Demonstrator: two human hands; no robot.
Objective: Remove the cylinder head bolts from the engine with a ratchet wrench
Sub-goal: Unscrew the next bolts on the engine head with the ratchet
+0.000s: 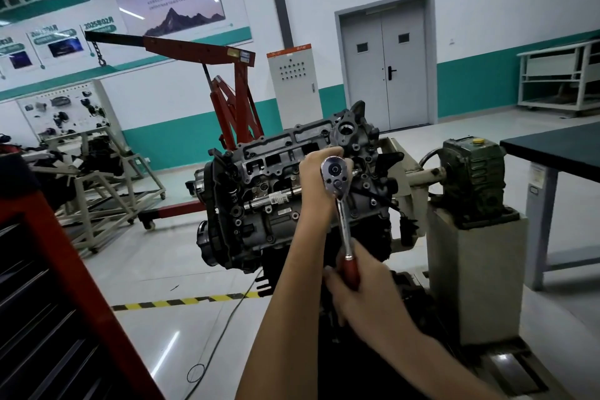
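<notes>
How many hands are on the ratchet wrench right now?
2. The left hand grips at the ratchet wrench head against the engine; the right hand holds its red handle lower down.

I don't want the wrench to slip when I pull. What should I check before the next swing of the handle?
1. Right hand grips the red handle of the wrench: ok.
2. Left hand steadies the wrench head, with its fingers curled behind it: ok.
3. Socket sits square on the bolt: cannot tell, as both are hidden behind the wrench head and the left hand.
4. Direction switch is set to loosen: cannot tell, too small to read.
5. Engine is carried off the floor by the stand: ok.
6. Room for the handle to swing below the engine: cannot tell from this one view.
</notes>
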